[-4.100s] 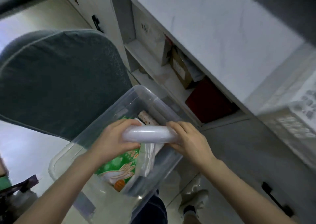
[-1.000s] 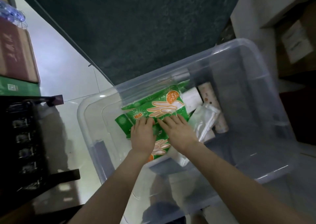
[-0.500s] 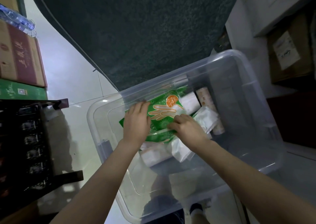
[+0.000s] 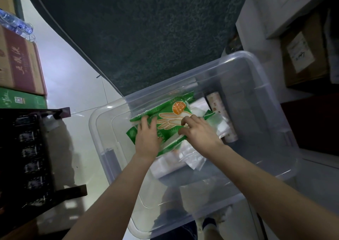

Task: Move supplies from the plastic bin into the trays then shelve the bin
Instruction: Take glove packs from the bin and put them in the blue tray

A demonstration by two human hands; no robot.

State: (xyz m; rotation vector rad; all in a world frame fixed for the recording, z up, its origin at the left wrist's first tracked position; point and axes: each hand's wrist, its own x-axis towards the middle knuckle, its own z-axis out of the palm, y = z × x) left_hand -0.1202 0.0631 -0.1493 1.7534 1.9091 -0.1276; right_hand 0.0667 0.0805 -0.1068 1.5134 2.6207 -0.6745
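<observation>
packet (image 4: 168, 118) in bin (image 4: 102, 129), roll (image 4: 219, 109) right, crate (image 4: 27, 157) left

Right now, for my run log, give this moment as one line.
step: unload | left hand: grips pack | right hand: pinches pack | pack: inside bin

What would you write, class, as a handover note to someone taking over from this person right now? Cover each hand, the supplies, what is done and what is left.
Left hand: lies on the green packet; its thumb is hidden, so a grip cannot be confirmed.
Right hand: fingers curled, pinching the packet's right edge.
Supplies: green packet, patterned roll and clear-wrapped packs all sit inside the plastic bin.
Done: no item is seen outside the bin.
Left: move everything into the trays (not clearly in view), then shelve the bin.
</observation>
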